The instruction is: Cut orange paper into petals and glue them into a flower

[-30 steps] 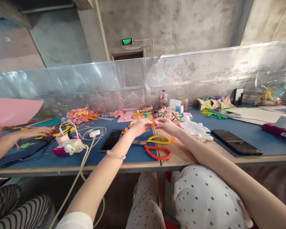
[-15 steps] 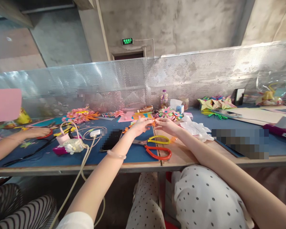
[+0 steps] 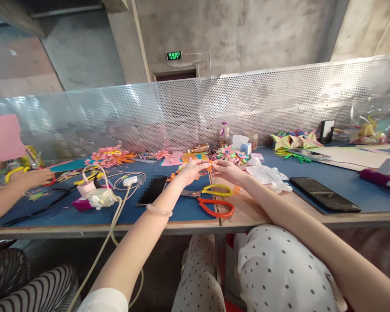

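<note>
My left hand (image 3: 194, 172) and my right hand (image 3: 228, 170) meet over the middle of the table, fingertips pinched together. Between them is a small piece of orange paper (image 3: 210, 166), mostly covered by the fingers. Just below the hands lies a pair of scissors (image 3: 211, 200) with one yellow and one orange-red handle, blades partly behind my left wrist. Orange paper scraps (image 3: 173, 176) lie left of my left hand. Behind the hands are sheets of coloured paper (image 3: 182, 158) and a cluster of paper flowers (image 3: 229, 154).
At left, a co-worker's hand (image 3: 35, 178) holds scissors near pink paper (image 3: 3, 138). A power adapter with cables (image 3: 99, 197) and a dark phone (image 3: 152, 190) lie left of my arm. White crumpled plastic (image 3: 269, 175) and a black phone (image 3: 325, 194) lie right.
My hands stay almost in place, still pinching the orange paper. At left, the co-worker's hand has shifted left with the scissors, and the pink paper has moved left too.
</note>
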`<act>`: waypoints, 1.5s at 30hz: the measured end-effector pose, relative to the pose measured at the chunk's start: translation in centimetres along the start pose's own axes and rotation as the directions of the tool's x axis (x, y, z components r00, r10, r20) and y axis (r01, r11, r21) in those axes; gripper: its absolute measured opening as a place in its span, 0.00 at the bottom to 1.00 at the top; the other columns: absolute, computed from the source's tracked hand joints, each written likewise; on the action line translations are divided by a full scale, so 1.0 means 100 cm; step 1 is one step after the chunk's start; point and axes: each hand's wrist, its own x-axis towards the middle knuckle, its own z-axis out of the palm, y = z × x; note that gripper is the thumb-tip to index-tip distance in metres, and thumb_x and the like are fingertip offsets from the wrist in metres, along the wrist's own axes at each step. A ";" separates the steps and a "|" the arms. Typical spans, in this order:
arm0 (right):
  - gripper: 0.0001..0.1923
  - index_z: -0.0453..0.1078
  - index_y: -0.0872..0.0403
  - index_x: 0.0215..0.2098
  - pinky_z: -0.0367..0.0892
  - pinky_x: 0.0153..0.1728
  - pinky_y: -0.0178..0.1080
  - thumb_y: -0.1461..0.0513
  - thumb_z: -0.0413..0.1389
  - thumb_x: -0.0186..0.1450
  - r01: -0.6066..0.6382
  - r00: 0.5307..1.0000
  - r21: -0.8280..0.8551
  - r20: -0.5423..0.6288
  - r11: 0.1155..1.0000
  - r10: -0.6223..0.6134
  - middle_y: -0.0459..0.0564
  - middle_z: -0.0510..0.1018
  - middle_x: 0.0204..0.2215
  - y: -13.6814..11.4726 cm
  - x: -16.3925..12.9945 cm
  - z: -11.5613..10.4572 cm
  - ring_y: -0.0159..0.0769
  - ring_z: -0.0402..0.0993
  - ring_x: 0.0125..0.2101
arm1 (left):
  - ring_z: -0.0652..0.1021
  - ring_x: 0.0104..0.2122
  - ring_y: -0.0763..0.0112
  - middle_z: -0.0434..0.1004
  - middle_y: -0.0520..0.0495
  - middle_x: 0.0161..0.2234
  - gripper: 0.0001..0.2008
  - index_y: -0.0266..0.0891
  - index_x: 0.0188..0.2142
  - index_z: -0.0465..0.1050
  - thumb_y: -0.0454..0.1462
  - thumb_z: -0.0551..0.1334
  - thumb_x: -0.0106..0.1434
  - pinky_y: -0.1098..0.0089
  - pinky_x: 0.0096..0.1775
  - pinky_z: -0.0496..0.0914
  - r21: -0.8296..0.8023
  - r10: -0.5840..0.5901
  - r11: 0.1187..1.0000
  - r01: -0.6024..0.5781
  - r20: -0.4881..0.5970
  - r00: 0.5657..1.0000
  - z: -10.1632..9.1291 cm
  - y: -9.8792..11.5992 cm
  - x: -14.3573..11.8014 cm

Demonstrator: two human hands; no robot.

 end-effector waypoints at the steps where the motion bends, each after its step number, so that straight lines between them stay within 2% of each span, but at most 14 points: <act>1: 0.14 0.73 0.53 0.34 0.66 0.39 0.38 0.56 0.66 0.53 0.000 1.000 0.000 0.004 1.000 0.000 0.45 0.74 0.29 0.000 0.000 0.000 0.30 0.71 0.31 | 0.74 0.31 0.74 0.75 0.47 0.31 0.11 0.32 0.33 0.76 0.34 0.69 0.48 0.70 0.35 0.68 0.004 -0.001 1.000 0.001 0.003 1.000 0.000 0.000 0.000; 7: 0.14 0.73 0.54 0.34 0.66 0.38 0.38 0.55 0.65 0.54 0.014 1.000 -0.023 0.017 1.000 -0.014 0.45 0.74 0.30 0.000 -0.001 0.000 0.30 0.71 0.31 | 0.73 0.30 0.75 0.75 0.47 0.30 0.11 0.32 0.33 0.76 0.34 0.69 0.49 0.71 0.35 0.67 0.018 -0.001 1.000 0.000 0.019 1.000 0.001 0.000 -0.001; 16: 0.14 0.73 0.54 0.33 0.66 0.37 0.38 0.55 0.66 0.53 0.005 1.000 -0.052 0.003 0.999 -0.004 0.45 0.74 0.29 -0.001 -0.002 0.002 0.30 0.71 0.30 | 0.72 0.29 0.75 0.74 0.47 0.30 0.12 0.32 0.32 0.75 0.37 0.69 0.49 0.72 0.32 0.64 0.190 0.056 0.980 -0.056 0.006 0.998 0.002 0.001 -0.004; 20: 0.13 0.74 0.55 0.30 0.66 0.37 0.38 0.56 0.66 0.53 0.014 0.999 -0.071 -0.034 0.997 -0.016 0.45 0.74 0.29 -0.001 -0.001 0.001 0.30 0.70 0.30 | 0.71 0.28 0.75 0.72 0.49 0.29 0.13 0.33 0.31 0.72 0.38 0.69 0.48 0.71 0.31 0.64 0.241 0.099 0.966 -0.093 -0.014 0.995 0.000 0.000 -0.003; 31: 0.13 0.73 0.56 0.26 0.65 0.36 0.37 0.56 0.66 0.51 0.031 0.995 -0.117 -0.089 0.993 -0.042 0.45 0.73 0.25 -0.002 0.001 0.002 0.29 0.70 0.29 | 0.73 0.31 0.72 0.74 0.47 0.30 0.12 0.34 0.31 0.73 0.40 0.67 0.51 0.70 0.33 0.64 0.282 0.134 0.950 -0.131 0.007 0.991 -0.005 -0.006 0.003; 45: 0.12 0.74 0.56 0.27 0.66 0.37 0.37 0.57 0.66 0.50 0.033 0.985 -0.170 -0.161 0.985 -0.061 0.47 0.75 0.28 -0.003 0.001 0.004 0.30 0.71 0.31 | 0.73 0.31 0.71 0.76 0.45 0.31 0.15 0.34 0.32 0.76 0.43 0.69 0.48 0.70 0.33 0.64 0.305 0.162 0.939 -0.157 0.006 0.987 -0.006 -0.006 0.004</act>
